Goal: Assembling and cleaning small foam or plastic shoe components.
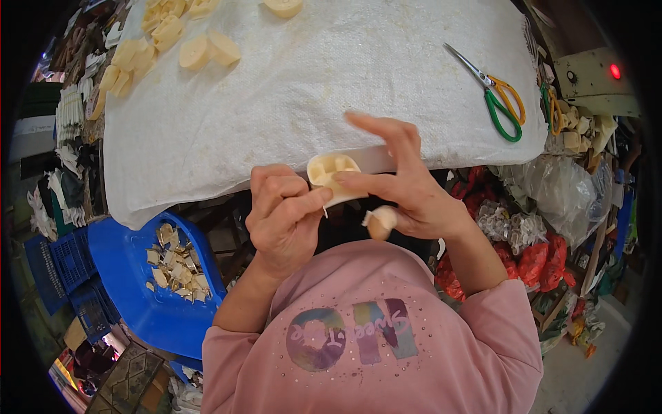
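Note:
A hollow cream-coloured plastic piece [327, 168] with a rounded rim and inner ribs is pinched in my left hand [281, 214], just off the table's near edge. A thin sliver hangs by its lower edge. The thumb of my right hand [417, 183] rests at the piece's right side, while its index finger stretches away, blurred. Below that palm shows the rounded tan end of a tool [380, 222], its handle tucked in the lower fingers. A blurred pale flat strip [373, 159] lies behind the thumb; whether it belongs to the tool I cannot tell.
White woven sheeting [310, 83] covers the table. Several cream pieces [209, 50] lie at its far left, and scissors [498, 100] with green and yellow handles at its right. A blue basin [131, 276] with scraps stands lower left. Plastic and red bags [545, 259] crowd the right.

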`<control>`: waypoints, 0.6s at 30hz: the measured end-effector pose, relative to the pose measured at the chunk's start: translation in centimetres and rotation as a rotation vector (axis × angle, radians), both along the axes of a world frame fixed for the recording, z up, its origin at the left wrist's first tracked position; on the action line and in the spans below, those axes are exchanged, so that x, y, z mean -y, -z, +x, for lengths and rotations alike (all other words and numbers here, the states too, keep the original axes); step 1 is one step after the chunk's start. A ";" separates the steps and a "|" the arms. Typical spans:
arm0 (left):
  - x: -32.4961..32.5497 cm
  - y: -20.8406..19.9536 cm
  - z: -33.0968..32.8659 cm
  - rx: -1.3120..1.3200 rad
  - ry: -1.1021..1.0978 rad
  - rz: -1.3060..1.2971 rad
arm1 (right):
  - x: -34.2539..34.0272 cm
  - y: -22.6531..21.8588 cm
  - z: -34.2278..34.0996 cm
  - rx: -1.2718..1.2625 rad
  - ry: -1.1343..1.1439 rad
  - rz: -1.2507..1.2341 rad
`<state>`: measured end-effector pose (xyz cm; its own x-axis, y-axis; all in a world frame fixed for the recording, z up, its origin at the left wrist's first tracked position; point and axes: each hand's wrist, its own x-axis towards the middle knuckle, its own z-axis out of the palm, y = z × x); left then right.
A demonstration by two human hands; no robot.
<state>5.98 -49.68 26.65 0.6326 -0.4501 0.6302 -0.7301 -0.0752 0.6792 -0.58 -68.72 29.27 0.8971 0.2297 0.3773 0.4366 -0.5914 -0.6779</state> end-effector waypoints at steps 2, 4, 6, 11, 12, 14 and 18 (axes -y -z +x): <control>-0.6 0.3 0.0 0.005 0.000 -0.006 | 0.1 -0.9 -0.3 0.001 0.153 0.168; -1.1 0.6 0.2 -0.022 -0.027 -0.018 | -0.1 -0.1 -1.0 0.159 0.305 0.207; -0.5 0.4 0.1 0.001 -0.006 -0.072 | -1.4 1.7 -2.7 0.060 0.376 0.442; 0.5 -0.3 -1.1 -0.119 0.139 -0.242 | -4.6 3.0 -3.4 -0.356 0.535 1.302; 0.4 -0.4 -1.1 -0.131 0.209 -0.228 | -4.7 3.1 -3.4 -0.352 0.546 1.300; 0.5 -0.2 -1.4 -0.096 0.238 -0.206 | -4.8 3.3 -3.5 -0.327 0.383 1.506; 0.3 -0.2 -1.0 0.045 0.281 -0.069 | -4.1 3.4 -3.5 -0.283 0.376 1.446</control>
